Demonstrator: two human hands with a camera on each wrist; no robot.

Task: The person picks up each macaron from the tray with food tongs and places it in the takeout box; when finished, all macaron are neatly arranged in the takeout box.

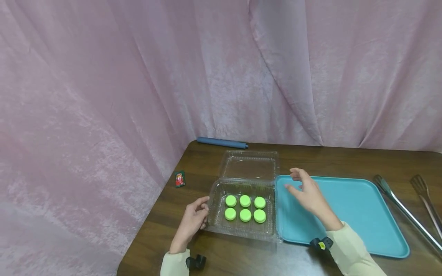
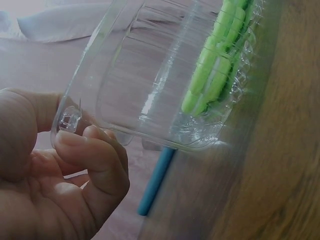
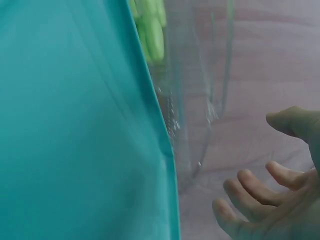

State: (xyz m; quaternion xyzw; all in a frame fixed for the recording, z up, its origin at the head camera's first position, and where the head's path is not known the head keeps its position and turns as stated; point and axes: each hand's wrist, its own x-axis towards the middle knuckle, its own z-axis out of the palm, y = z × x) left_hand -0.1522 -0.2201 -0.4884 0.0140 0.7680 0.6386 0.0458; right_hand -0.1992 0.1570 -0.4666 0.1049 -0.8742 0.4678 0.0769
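Observation:
A clear plastic clamshell box [image 1: 241, 231] lies with its lid folded back, and several light green macarons [image 1: 245, 215] sit in two rows inside it. My left hand [image 1: 194, 217] pinches the box's rim at its left side; in the left wrist view, thumb and curled fingers [image 2: 95, 155] meet at the rim's corner. Over the left part of a turquoise tray [image 1: 348, 207], my right hand [image 1: 308, 194] hovers near the box's right edge. Its fingers are spread and loosely bent, with nothing between them.
Metal tongs [image 1: 404, 209] lie across the tray's right side, and a slotted metal utensil [image 1: 426, 197] is beyond them. A small red and green packet [image 1: 180, 179] lies left of the box. A blue rod [image 1: 222, 143] rests at the table's back edge, before pink curtains [image 1: 221, 76].

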